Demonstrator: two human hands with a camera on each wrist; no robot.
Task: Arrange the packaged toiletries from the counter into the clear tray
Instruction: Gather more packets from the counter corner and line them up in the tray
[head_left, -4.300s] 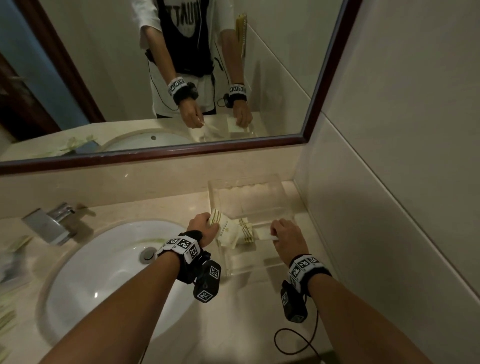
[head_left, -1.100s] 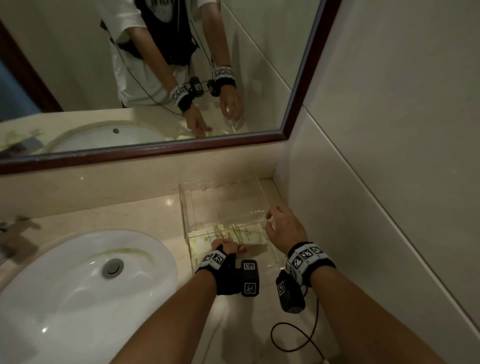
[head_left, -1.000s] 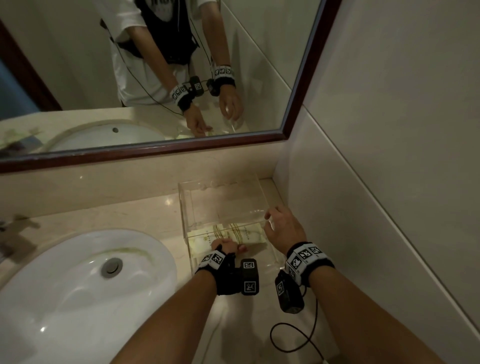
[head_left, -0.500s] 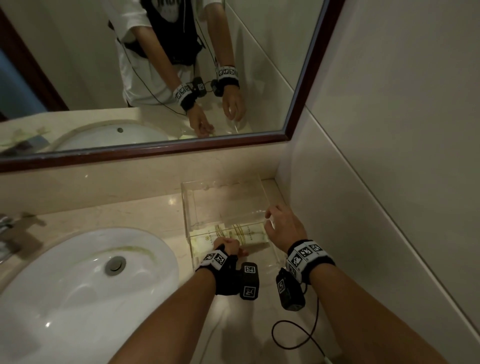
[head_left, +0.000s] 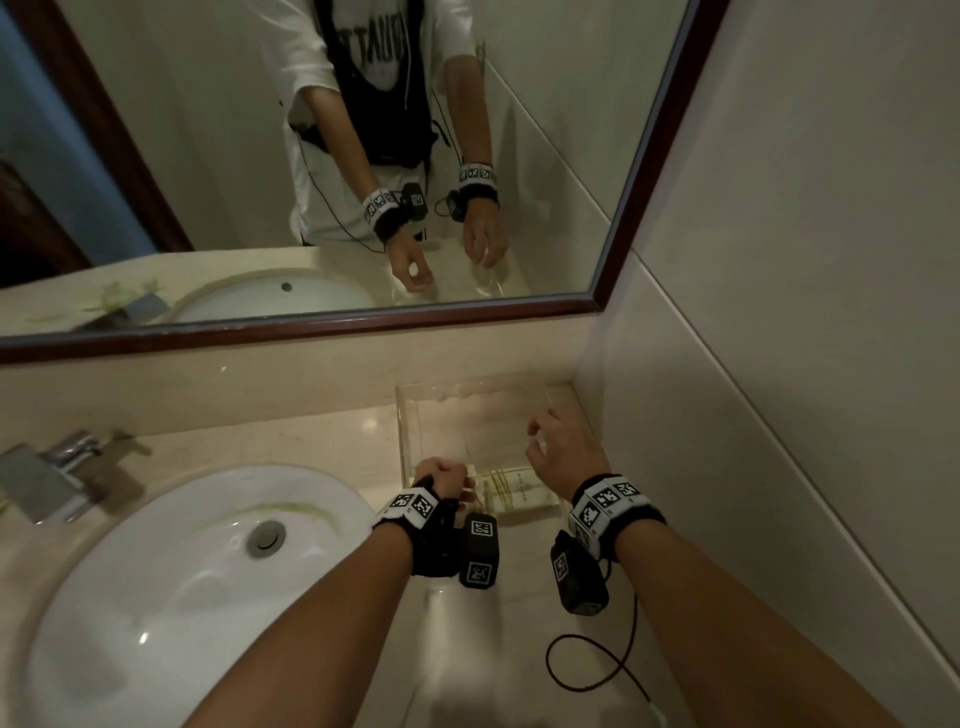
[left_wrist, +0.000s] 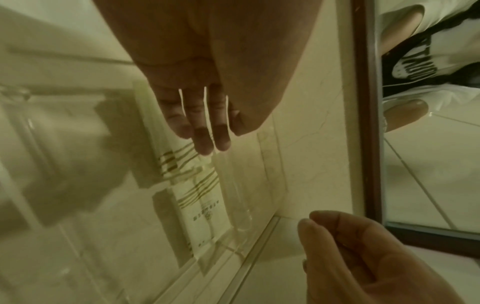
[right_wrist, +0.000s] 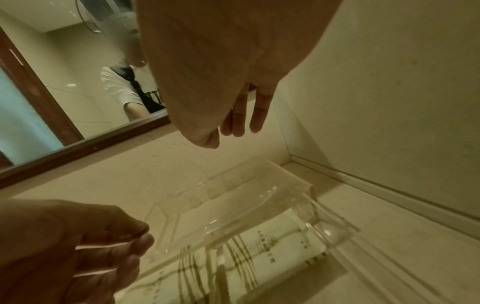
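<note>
A clear tray (head_left: 410, 415) sits in the counter's back right corner, against the wall. Cream packets with gold stripes (head_left: 519, 488) lie flat in its near end; the far end holds nothing. My left hand (head_left: 441, 475) hovers at the tray's near left corner, fingers loosely curled and holding nothing. In the left wrist view its fingertips (left_wrist: 205, 133) hang just over a striped packet (left_wrist: 200, 197). My right hand (head_left: 561, 452) hangs over the tray's right side, and its fingers (right_wrist: 241, 121) are relaxed and bare. In the right wrist view, packets (right_wrist: 272, 246) show through the tray wall (right_wrist: 233, 185).
A white basin (head_left: 182, 571) fills the counter's left half, with a chrome faucet (head_left: 47, 478) behind it. A framed mirror (head_left: 649, 156) runs above the backsplash. A tiled wall (head_left: 779, 364) closes the right side. A black cable (head_left: 597, 660) loops on the counter by my right forearm.
My left hand has come off the packets and drawn toward the tray's near left corner. My right hand stays over the tray's right side. The packets lie still.
</note>
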